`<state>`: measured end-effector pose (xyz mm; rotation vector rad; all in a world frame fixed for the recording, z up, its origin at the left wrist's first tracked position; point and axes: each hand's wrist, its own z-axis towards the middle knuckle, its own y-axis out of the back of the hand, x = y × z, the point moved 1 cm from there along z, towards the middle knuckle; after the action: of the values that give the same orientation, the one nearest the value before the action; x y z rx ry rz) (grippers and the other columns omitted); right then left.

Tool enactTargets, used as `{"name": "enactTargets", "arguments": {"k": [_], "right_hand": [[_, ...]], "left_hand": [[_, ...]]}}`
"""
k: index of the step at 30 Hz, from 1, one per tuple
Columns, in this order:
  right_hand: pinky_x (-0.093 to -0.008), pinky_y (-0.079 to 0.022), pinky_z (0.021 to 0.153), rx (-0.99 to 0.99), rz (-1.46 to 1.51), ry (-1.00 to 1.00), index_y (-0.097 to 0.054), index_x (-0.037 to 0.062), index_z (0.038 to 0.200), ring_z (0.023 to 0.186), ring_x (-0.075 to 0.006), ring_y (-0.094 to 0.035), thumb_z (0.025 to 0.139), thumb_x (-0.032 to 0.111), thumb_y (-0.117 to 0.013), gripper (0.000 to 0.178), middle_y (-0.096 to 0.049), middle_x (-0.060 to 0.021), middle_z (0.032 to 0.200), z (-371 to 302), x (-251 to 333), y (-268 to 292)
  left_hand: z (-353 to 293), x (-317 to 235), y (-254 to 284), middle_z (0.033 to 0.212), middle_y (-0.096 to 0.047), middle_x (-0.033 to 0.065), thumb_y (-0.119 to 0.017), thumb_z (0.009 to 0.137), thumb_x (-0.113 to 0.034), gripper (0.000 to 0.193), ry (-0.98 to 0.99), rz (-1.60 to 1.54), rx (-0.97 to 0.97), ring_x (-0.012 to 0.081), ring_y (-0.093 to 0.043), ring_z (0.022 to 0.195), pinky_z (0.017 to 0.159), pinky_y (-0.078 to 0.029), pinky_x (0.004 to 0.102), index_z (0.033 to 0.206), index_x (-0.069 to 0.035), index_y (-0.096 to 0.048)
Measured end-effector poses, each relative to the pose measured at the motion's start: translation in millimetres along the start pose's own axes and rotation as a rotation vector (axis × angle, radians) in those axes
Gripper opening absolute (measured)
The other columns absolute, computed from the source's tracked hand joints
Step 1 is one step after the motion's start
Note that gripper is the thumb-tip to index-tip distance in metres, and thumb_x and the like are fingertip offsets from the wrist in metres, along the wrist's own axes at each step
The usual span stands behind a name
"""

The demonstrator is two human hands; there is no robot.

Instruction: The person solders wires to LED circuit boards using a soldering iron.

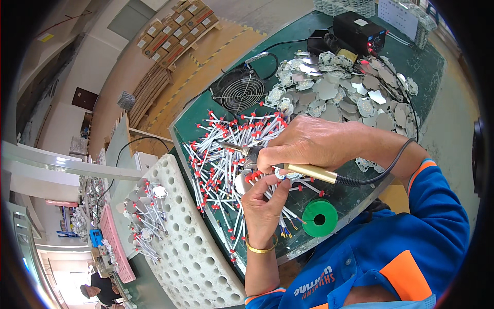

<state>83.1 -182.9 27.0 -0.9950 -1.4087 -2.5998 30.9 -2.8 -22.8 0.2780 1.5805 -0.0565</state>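
Note:
My right hand [311, 141] is closed around a soldering iron [314, 173] with a gold-coloured handle, its metal tip pointing left over a heap of white cables. The iron's dark cord curves back beneath my right forearm. Just below it, my left hand [261, 206], with a gold bracelet at the wrist, pinches a small whitish circuit board [288, 175] between thumb and fingers. My right hand partly covers that board. The white cables [218, 154] carry red clips and lie around both hands. Near my left hand, a green spool [319, 218] rests on the table.
Behind my right hand, metal plates and boards [329, 92] are piled on the green table [293, 36]. A black fan [239, 91] stands beyond the cables, and a black soldering station [358, 32] farther back. At left, a white perforated panel [190, 247] bears several wired boards.

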Motion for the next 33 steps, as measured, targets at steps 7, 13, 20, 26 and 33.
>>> {"name": "enactTargets", "arguments": {"k": [7,13,20,26,33], "right_hand": [[-0.0402,-0.044,0.059,-0.057,0.001,0.002,-0.045,0.0095,0.097,0.074,-0.0302,-0.061,0.074,0.01,-0.062,0.029,-0.059,-0.0085,0.075,4.2,0.6,-2.8],[-0.039,-0.045,0.062,-0.163,0.07,0.043,-0.046,0.0076,0.098,0.076,-0.0302,-0.06,0.076,0.014,-0.063,0.029,-0.059,-0.0095,0.08,4.0,-3.6,-14.9],[-0.0356,-0.047,0.058,-0.615,-0.082,0.192,-0.054,0.004,0.091,0.063,-0.0247,-0.059,0.069,0.018,-0.074,0.033,-0.06,-0.0072,0.075,-15.4,4.3,-10.0],[-0.0391,-0.046,0.058,-0.547,0.124,0.107,-0.047,0.0085,0.09,0.063,-0.0267,-0.06,0.084,0.052,-0.053,0.044,-0.065,-0.0122,0.082,-58.4,16.3,-20.3],[-0.0349,-0.037,0.056,-0.441,0.182,0.318,-0.06,0.0066,0.097,0.058,-0.0214,-0.051,0.077,0.059,-0.055,0.056,-0.054,-0.0055,0.07,-78.3,29.8,-19.0]], "left_hand": [[-0.5,7.2,-2.4,0.074,-0.057,-0.0054,-0.064,0.081,-0.003,0.013,0.047,-0.117,-0.02,0.0014,-0.042,0.062,0.054,-0.033,0.0166,0.094,-0.001,-0.064],[-3.0,9.7,-5.3,0.077,-0.061,-0.0022,-0.062,0.082,-0.003,0.009,-0.007,-0.157,-0.054,0.0016,-0.045,0.063,0.055,-0.035,0.0168,0.091,-0.001,-0.064],[-11.9,20.9,17.5,0.074,-0.063,0.0053,-0.061,0.082,-0.002,0.003,0.044,-0.466,-0.301,0.0058,-0.049,0.059,0.055,-0.038,0.0189,0.084,0.0,-0.062],[-37.6,15.5,13.7,0.077,-0.064,0.0057,-0.063,0.081,-0.001,0.008,0.01,-0.399,-0.365,0.0071,-0.056,0.069,0.064,-0.044,0.0193,0.088,0.002,-0.062],[-50.8,4.9,-2.2,0.078,-0.065,0.0043,-0.063,0.08,-0.001,0.006,0.021,-0.272,-0.364,0.0053,-0.056,0.069,0.064,-0.043,0.0181,0.086,0.001,-0.063]]}}
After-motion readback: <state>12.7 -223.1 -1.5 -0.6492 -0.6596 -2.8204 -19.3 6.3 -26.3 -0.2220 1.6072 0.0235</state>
